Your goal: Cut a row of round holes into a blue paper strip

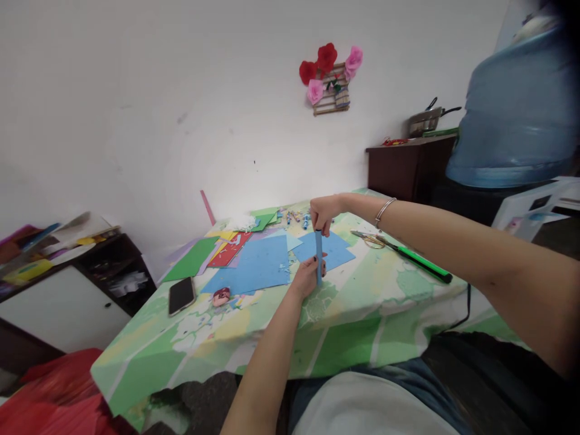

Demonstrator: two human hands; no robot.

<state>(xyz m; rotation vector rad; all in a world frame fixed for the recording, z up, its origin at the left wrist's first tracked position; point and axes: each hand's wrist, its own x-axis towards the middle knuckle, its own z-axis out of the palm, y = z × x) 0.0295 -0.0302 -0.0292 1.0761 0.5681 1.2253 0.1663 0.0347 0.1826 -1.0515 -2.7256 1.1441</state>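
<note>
A narrow blue paper tube (319,254) stands nearly upright above the front middle of the table. My left hand (309,275) is closed around its lower part. At the top end, my right hand (324,212) is closed with its fingers pointing down onto the tube; a small dark spot there is too small to tell. Just behind the tube lie blue sheets (339,249). A larger blue sheet (265,263) with small paper scraps is to the left. Beyond my right wrist rest gold-handled scissors (372,240) and a green-and-black tool (423,264), partly below my forearm.
On the patterned tablecloth (357,314) are a phone (182,296), a pink-brown round item (221,296), green sheets (193,258), a red sheet (230,249) and several small rolled pieces (296,216). A large blue water bottle (516,115) stands at right, a cabinet (63,302) at left.
</note>
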